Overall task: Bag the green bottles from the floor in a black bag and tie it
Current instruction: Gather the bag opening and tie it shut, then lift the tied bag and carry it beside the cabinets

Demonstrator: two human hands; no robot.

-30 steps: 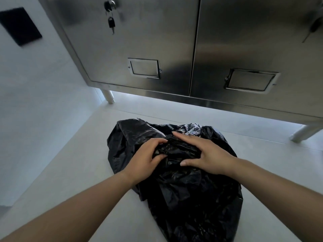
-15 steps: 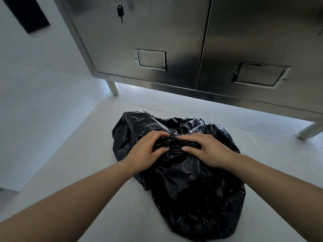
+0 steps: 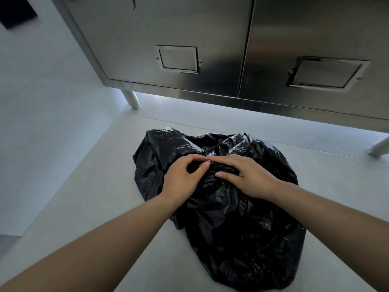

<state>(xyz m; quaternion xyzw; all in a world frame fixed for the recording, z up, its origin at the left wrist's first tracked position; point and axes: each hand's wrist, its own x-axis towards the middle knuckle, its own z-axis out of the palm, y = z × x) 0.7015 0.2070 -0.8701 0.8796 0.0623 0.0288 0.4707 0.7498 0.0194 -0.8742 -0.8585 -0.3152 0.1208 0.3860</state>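
A bulging black bag (image 3: 237,228) lies on the pale floor in front of me. Its gathered neck sits between my hands near the top of the bag. My left hand (image 3: 183,178) curls around the bunched plastic from the left, thumb and fingers pinching it. From the right, my right hand (image 3: 246,175) lies over the same bunch, fingers pressed on it and fingertips touching the left hand's. No green bottles show; whatever is in the bag is hidden by the plastic.
A stainless steel cabinet (image 3: 189,39) with two doors and recessed handles stands just beyond the bag on short legs (image 3: 131,100). A white wall (image 3: 42,123) runs along the left. Pale floor (image 3: 84,207) surrounds the bag.
My hands have closed in on the bag's neck until their fingertips meet. The view has tilted down, so the cabinet sits higher in frame.
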